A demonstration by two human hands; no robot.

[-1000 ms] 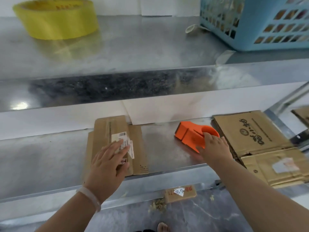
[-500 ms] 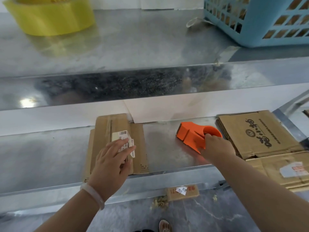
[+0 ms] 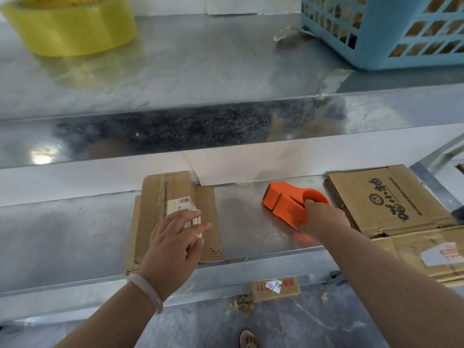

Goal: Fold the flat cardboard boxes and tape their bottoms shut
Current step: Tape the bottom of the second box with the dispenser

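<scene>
A flat cardboard box point(image 3: 173, 197) with a white barcode label lies on the lower metal shelf point(image 3: 62, 234). My left hand point(image 3: 173, 247) is over its near half with fingers straight and spread; whether it touches the box is unclear. To the right, my right hand point(image 3: 321, 218) grips the near end of an orange tape dispenser point(image 3: 286, 200) that rests on the shelf. A stack of flat printed cardboard boxes point(image 3: 386, 199) lies at the shelf's right end.
On the upper metal shelf point(image 3: 200, 71) stand a big yellow tape roll point(image 3: 67, 23) at the left and a blue plastic basket point(image 3: 389, 28) at the right. A small cardboard scrap point(image 3: 276, 288) and debris lie on the floor below.
My left hand has slid a little to the right over the flat box. My right hand has closed further round the orange dispenser, which has barely moved.
</scene>
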